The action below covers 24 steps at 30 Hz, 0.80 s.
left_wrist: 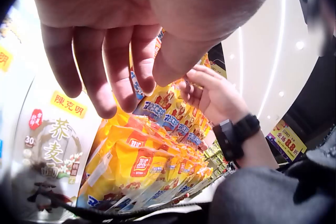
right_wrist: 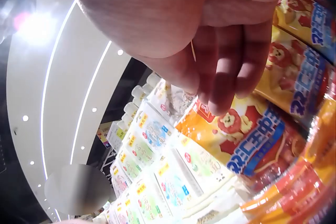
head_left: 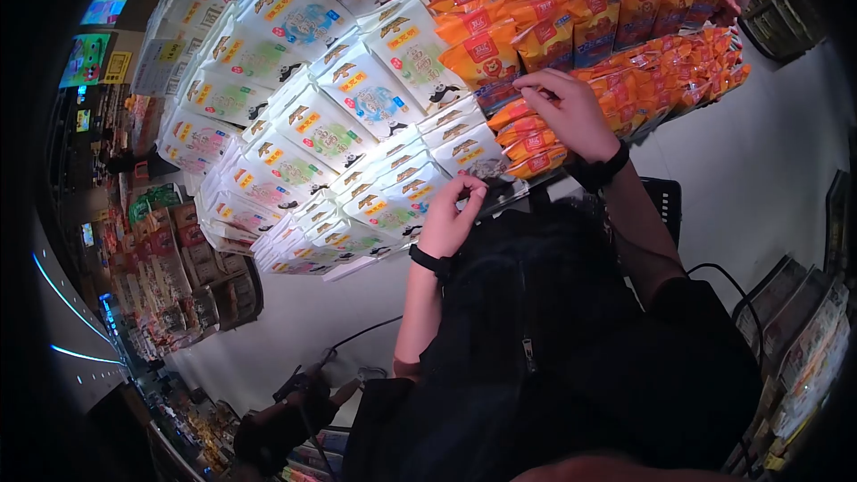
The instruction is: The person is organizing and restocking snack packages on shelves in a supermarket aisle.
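My right hand (head_left: 569, 112) hovers over the orange bags of sausages, its fingers loosely bent. In the right wrist view its fingertips (right_wrist: 221, 106) overlap the top corner of one sausage bag (right_wrist: 247, 134), which bears a lion picture and blue lettering. My left hand (head_left: 452, 214) hangs in front of the lower row of white noodle packs (head_left: 402, 201), near where they meet the orange bags. Seen from the left wrist, its fingers (left_wrist: 118, 90) hang apart and relaxed, with a buckwheat noodle pack (left_wrist: 55, 145) behind and below them. Nothing shows in the left hand.
Stepped rows of white noodle packs (head_left: 308, 129) fill the left of the display, and orange sausage bags (head_left: 638, 0) the right. Another stand of goods (head_left: 183, 272) is farther left. A dark bag (head_left: 527, 303) hangs at the person's front. Cables (head_left: 728, 272) trail beside the body.
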{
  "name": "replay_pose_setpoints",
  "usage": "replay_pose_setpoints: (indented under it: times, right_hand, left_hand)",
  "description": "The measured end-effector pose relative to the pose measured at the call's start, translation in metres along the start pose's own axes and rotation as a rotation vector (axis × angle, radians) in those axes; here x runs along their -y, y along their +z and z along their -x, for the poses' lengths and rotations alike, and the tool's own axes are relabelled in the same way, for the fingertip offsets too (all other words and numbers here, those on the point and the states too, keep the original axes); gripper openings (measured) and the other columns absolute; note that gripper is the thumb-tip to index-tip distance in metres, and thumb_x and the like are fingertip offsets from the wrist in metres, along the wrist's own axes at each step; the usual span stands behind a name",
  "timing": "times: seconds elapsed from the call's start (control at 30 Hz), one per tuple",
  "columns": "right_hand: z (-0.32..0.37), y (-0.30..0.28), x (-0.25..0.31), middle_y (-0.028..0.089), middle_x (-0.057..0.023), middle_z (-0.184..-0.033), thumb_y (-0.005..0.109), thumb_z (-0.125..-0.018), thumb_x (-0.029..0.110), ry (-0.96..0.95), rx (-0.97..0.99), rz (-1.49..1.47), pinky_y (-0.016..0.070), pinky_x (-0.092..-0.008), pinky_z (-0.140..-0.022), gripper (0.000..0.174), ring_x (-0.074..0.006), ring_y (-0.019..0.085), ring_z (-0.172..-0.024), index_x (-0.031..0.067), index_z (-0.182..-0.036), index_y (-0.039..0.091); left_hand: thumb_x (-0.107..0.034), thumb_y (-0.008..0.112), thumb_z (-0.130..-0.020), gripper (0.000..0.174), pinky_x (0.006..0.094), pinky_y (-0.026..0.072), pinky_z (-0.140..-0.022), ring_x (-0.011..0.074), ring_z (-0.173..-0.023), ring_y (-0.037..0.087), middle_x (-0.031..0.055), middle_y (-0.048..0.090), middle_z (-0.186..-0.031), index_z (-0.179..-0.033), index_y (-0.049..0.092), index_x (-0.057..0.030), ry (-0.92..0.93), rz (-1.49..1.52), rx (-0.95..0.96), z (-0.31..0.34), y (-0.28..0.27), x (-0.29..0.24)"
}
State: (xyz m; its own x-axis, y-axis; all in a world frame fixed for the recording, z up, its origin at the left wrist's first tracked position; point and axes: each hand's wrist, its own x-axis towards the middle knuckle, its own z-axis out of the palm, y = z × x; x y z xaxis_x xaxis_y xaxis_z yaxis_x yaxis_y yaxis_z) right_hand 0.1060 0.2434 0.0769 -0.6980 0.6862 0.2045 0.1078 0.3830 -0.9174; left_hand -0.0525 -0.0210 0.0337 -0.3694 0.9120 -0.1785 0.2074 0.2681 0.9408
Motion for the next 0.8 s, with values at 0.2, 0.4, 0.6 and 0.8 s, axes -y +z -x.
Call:
replay_pose_setpoints:
  times: [0.2,0.4,0.6,0.8]
  right_hand:
    - [-0.073,0.005,0.027,0.073,-0.0118,-0.125,0.072,-0.104,0.013,-0.15,-0.031,0.238,0.061,-0.0354,-0.086,0.03,-0.0261,0.075,-0.089,0.0054,-0.133,0.072]
    - [-0.106,0.034,0.012,0.073,-0.0152,-0.129,0.071,-0.104,0.018,-0.161,0.027,0.509,0.0582,-0.0467,-0.101,0.029,-0.0386,0.071,-0.117,0.0073,-0.13,0.07]
    - [-0.117,0.049,0.016,0.072,-0.0164,-0.106,0.074,-0.099,0.007,-0.146,0.049,0.552,0.0567,-0.0473,-0.087,0.012,-0.0398,0.071,-0.101,0.0,-0.107,0.068]
    - [-0.106,0.059,0.031,0.074,-0.016,-0.103,0.074,-0.1,0.001,-0.118,-0.063,0.437,0.0579,-0.0402,-0.084,0.011,-0.0327,0.074,-0.094,-0.0014,-0.11,0.071]
  left_hand:
    - [-0.016,0.072,-0.11,0.019,0.0306,0.0562,-0.096,0.0133,-0.107,0.071,0.0038,0.077,-0.113,-0.124,0.072,-0.0024,-0.15,0.01,0.012,0.024,-0.009,0.001]
    - [-0.016,0.073,-0.11,0.02,0.0324,0.0568,-0.097,0.0155,-0.11,0.072,0.0053,0.077,-0.115,-0.125,0.071,-0.0025,-0.109,0.057,-0.12,0.045,-0.03,0.009]
    - [-0.017,0.07,-0.111,0.02,0.0347,0.057,-0.095,0.0157,-0.105,0.07,0.0055,0.076,-0.111,-0.125,0.071,-0.0027,-0.121,0.055,-0.141,0.066,-0.048,0.002]
    - [-0.018,0.069,-0.111,0.021,0.0339,0.0552,-0.094,0.0167,-0.103,0.069,0.0063,0.075,-0.11,-0.124,0.071,-0.0014,-0.058,0.109,-0.141,0.069,-0.068,0.012]
